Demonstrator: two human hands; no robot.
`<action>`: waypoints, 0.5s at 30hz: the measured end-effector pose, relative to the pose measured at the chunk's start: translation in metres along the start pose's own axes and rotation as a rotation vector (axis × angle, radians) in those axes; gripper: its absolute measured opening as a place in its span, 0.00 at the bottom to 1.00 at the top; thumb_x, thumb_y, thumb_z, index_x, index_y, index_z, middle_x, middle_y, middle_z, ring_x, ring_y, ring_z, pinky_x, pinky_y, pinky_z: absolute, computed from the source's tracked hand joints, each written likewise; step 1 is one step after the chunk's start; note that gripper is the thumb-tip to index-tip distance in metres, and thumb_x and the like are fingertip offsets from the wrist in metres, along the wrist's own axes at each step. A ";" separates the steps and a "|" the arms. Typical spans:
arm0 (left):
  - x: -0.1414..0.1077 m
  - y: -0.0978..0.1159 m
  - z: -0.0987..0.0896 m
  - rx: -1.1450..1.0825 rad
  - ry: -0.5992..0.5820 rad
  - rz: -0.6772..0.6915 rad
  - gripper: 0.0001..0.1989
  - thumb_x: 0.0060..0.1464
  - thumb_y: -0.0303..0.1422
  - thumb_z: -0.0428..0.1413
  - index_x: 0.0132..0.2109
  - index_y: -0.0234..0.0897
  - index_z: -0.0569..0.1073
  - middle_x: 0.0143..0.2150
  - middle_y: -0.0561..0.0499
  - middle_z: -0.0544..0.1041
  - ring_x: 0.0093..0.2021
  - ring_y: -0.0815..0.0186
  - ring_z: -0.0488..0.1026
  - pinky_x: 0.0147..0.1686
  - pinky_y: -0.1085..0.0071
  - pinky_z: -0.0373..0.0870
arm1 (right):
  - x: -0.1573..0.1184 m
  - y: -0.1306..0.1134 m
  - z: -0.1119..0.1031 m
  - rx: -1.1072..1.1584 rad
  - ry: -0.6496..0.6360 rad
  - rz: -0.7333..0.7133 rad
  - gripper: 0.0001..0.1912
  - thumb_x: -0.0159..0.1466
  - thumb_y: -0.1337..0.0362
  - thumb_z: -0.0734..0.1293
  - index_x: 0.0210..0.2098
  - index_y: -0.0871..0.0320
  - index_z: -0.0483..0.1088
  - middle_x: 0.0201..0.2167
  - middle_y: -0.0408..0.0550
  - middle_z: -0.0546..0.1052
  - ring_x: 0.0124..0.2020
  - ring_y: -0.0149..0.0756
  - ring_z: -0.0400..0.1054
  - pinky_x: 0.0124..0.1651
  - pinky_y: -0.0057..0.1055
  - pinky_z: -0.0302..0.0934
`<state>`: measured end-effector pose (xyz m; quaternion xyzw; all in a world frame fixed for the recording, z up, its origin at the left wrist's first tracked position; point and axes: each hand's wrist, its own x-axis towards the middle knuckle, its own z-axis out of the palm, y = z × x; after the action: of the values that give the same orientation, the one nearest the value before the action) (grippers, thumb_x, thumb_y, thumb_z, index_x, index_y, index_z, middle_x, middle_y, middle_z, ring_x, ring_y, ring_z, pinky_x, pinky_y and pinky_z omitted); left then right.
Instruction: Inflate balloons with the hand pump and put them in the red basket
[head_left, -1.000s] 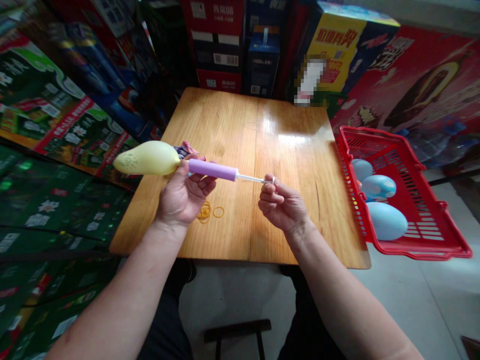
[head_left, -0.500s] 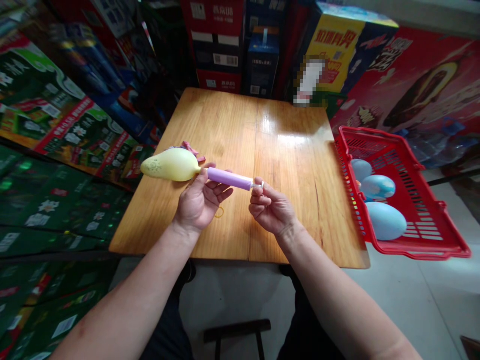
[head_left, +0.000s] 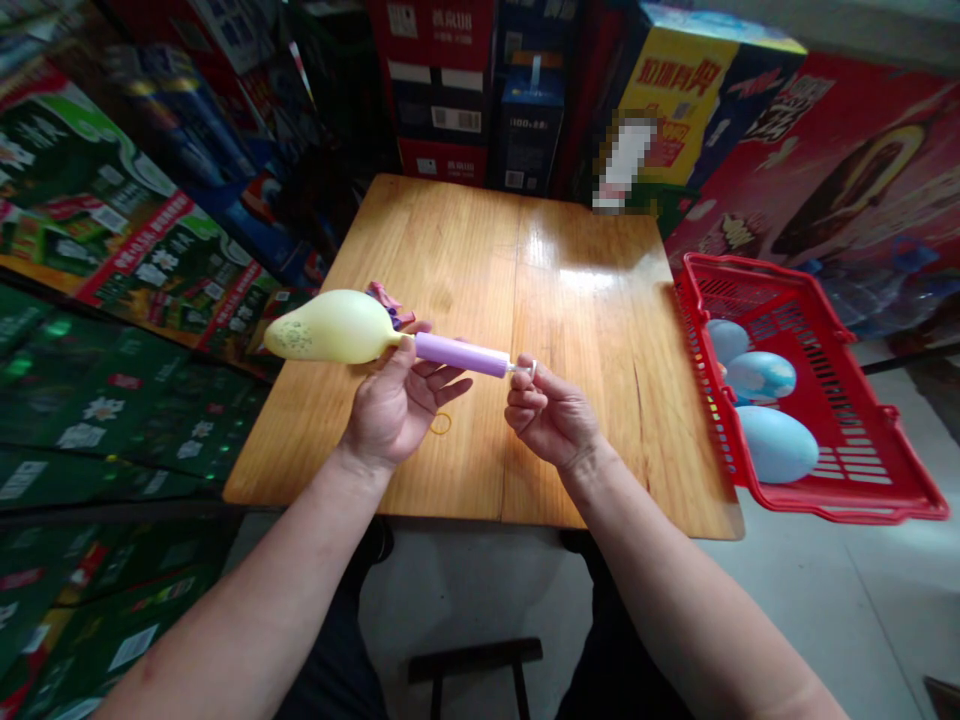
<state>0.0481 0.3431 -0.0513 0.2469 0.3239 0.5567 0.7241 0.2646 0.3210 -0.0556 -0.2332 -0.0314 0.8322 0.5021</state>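
A pale yellow balloon (head_left: 330, 327), partly inflated, sits on the nozzle end of a purple hand pump (head_left: 461, 354). My left hand (head_left: 390, 400) pinches the balloon's neck against the nozzle with the thumb, its other fingers loosely under the pump. At the opposite end, my right hand (head_left: 551, 405) is closed on the white pump handle (head_left: 529, 369), which is pushed close to the barrel. Below the pump a yellow rubber band (head_left: 441, 423) lies on the table. Pink and purple uninflated balloons (head_left: 390, 300) lie behind the yellow one, partly hidden by it.
The wooden table (head_left: 600, 330) is in front of me. At its right stands a red basket (head_left: 862, 410) holding light blue balloons (head_left: 776, 443). Stacked boxes (head_left: 442, 90) border the far side, and green cartons (head_left: 112, 400) the left. A dark stool (head_left: 476, 655) is below.
The yellow balloon looks larger and reaches further left. The pump and my right hand have shifted only slightly; both hands keep their grips.
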 end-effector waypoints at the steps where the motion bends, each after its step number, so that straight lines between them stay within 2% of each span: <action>1: -0.001 -0.003 0.001 -0.006 -0.002 -0.010 0.20 0.64 0.45 0.63 0.58 0.43 0.75 0.50 0.43 0.85 0.48 0.56 0.84 0.48 0.59 0.81 | 0.001 0.003 0.000 -0.005 -0.001 0.011 0.03 0.70 0.70 0.68 0.42 0.56 0.72 0.28 0.38 0.77 0.20 0.21 0.62 0.26 0.18 0.63; 8: 0.004 -0.011 -0.004 -0.055 0.047 -0.036 0.19 0.64 0.45 0.63 0.56 0.43 0.76 0.47 0.43 0.85 0.44 0.60 0.84 0.43 0.67 0.80 | 0.004 0.011 0.000 -0.002 -0.017 0.022 0.03 0.71 0.70 0.67 0.43 0.56 0.72 0.27 0.36 0.76 0.18 0.20 0.58 0.25 0.17 0.60; 12: 0.006 -0.007 -0.006 -0.041 0.090 -0.033 0.19 0.62 0.44 0.64 0.56 0.42 0.77 0.41 0.47 0.85 0.40 0.61 0.84 0.39 0.69 0.80 | 0.002 0.004 0.000 -0.040 -0.021 0.007 0.03 0.71 0.70 0.66 0.42 0.56 0.72 0.26 0.36 0.75 0.18 0.19 0.56 0.24 0.17 0.57; 15: 0.008 0.001 -0.008 -0.030 0.096 0.007 0.18 0.63 0.44 0.64 0.55 0.41 0.77 0.41 0.47 0.84 0.40 0.62 0.83 0.38 0.70 0.80 | -0.002 -0.006 0.002 -0.067 -0.045 -0.028 0.04 0.72 0.70 0.65 0.41 0.57 0.72 0.25 0.35 0.74 0.17 0.19 0.54 0.23 0.17 0.56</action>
<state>0.0429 0.3507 -0.0570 0.2100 0.3488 0.5754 0.7093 0.2697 0.3226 -0.0516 -0.2308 -0.0737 0.8286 0.5047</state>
